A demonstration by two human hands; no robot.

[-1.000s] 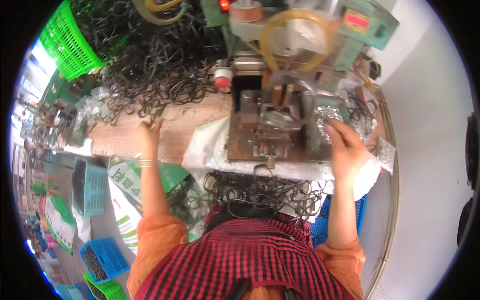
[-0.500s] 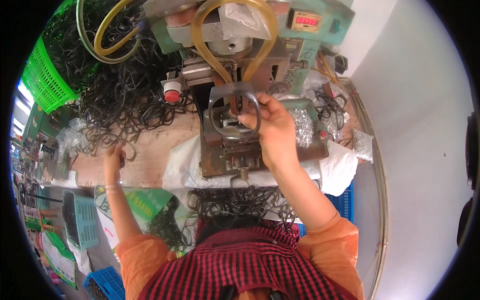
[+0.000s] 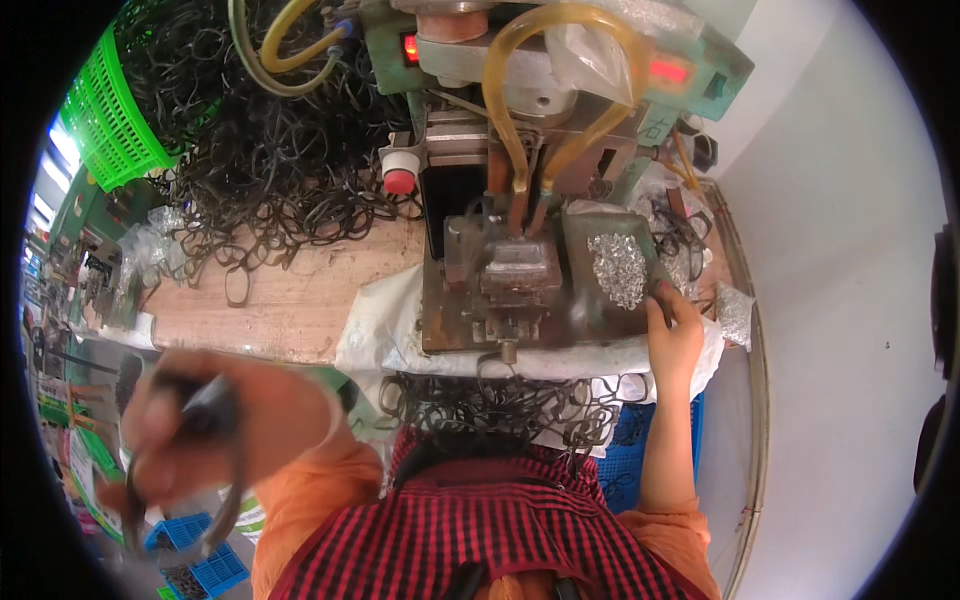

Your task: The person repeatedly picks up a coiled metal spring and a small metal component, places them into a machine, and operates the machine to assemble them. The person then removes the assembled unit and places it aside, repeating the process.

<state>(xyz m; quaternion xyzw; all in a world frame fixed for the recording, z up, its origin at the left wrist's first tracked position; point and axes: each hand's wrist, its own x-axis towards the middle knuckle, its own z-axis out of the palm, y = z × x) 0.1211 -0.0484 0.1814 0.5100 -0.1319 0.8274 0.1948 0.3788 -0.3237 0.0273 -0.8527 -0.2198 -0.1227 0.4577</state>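
My left hand (image 3: 250, 420) is raised at the lower left, close to the camera and smeared by motion. Its fingers are closed around a dark eyeglass frame (image 3: 210, 408), whose rim loop hangs below the fingers. On the right, my right hand (image 3: 677, 340) reaches to the near right corner of a green tray (image 3: 590, 310) holding small shiny metal parts (image 3: 617, 270). Its thumb and forefinger are apart at that corner, by a small red spot, and nothing shows in them. A bench machine (image 3: 515, 265) with yellow hoses (image 3: 490, 90) stands between the hands, its work holder bare.
Black eyeglass frames (image 3: 290, 140) lie heaped at the back left beside a green basket (image 3: 110, 115). A red button (image 3: 398, 180) sits left of the machine. More frames (image 3: 500, 405) hang below the bench edge. Blue crates (image 3: 205, 555) stand low down; a wall (image 3: 840, 300) rises right.
My right hand has left the machine and moved right to the tray corner. My left hand has come off the bench toward me, with an eyeglass frame in it. The view has shifted.
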